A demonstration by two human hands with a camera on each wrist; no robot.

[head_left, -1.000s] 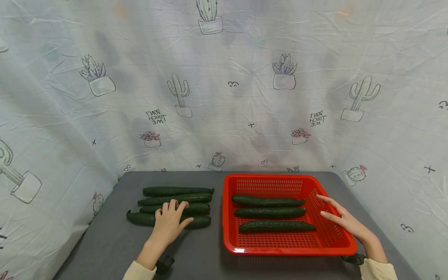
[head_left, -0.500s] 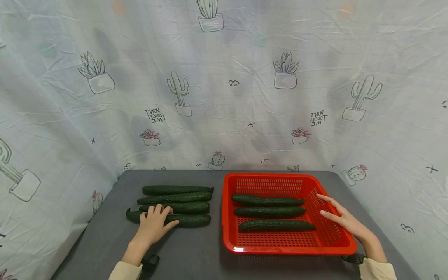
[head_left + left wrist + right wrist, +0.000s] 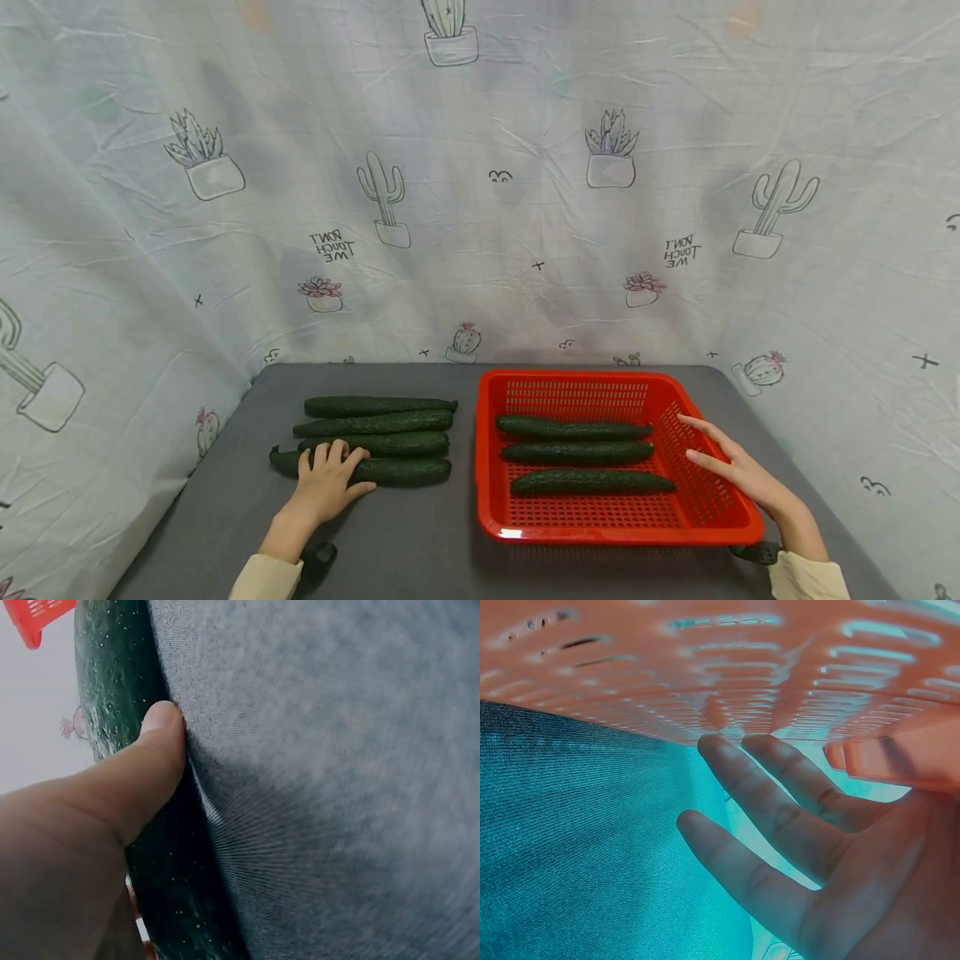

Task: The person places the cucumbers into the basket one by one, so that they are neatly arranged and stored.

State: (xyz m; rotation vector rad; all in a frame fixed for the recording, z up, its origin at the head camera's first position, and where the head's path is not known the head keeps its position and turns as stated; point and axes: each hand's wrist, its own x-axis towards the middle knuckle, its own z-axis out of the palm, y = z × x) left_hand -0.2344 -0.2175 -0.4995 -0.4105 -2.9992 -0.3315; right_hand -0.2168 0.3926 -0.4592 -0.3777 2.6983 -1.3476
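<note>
Several dark green cucumbers lie side by side on the grey table at the left in the head view. My left hand (image 3: 322,492) grips the nearest cucumber (image 3: 408,472), its fingers over the top and the thumb along the near side. In the left wrist view that thumb presses against the bumpy skin of the cucumber (image 3: 112,667). My right hand (image 3: 750,479) holds the right side of a red plastic basket (image 3: 615,536), with two digits over the inner side. Beneath the basket wall (image 3: 727,667), the right wrist view shows the other fingers (image 3: 742,874) stretched out.
Inside the basket lie three cucumbers (image 3: 577,454) in separate rows. Behind the nearest cucumber on the table lie a second cucumber (image 3: 412,444), a third cucumber (image 3: 375,423) and the rearmost cucumber (image 3: 378,406). A cactus-print cloth (image 3: 480,250) surrounds the table's back and sides.
My left hand has moved left and nearer along the cucumbers, and its fingers have settled over the nearest one. The right hand and the basket stay in place.
</note>
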